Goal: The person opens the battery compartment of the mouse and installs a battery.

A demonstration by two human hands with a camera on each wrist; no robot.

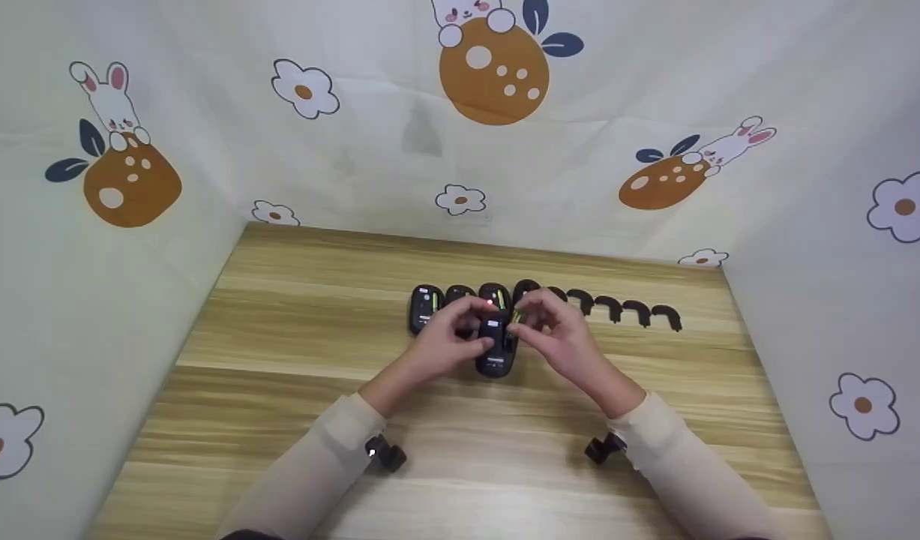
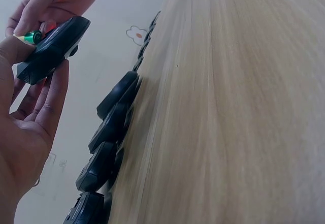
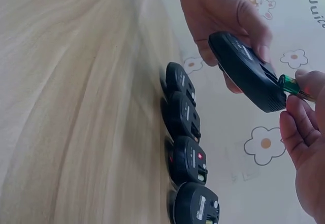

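Above the table, my left hand (image 1: 446, 335) holds a black computer mouse (image 1: 495, 358) with its underside up. The left thumb lies on the near side of it and the fingers are beneath, as the left wrist view shows. My right hand (image 1: 563, 334) pinches a green battery (image 3: 288, 84) between thumb and fingers. One end of this battery is right at the open battery slot of the mouse. More black mice lie belly-up in a row behind the hands, among them the leftmost mouse (image 1: 425, 319) and another mouse (image 3: 188, 159) with a red light lit; batteries show in some.
To the right of the mice, several curved black battery covers (image 1: 608, 309) lie in a line on the wooden table (image 1: 295, 420). A cloth printed with rabbits and flowers (image 1: 370, 150) walls in the back and both sides. Each sleeve carries a small wrist camera (image 1: 387, 454).
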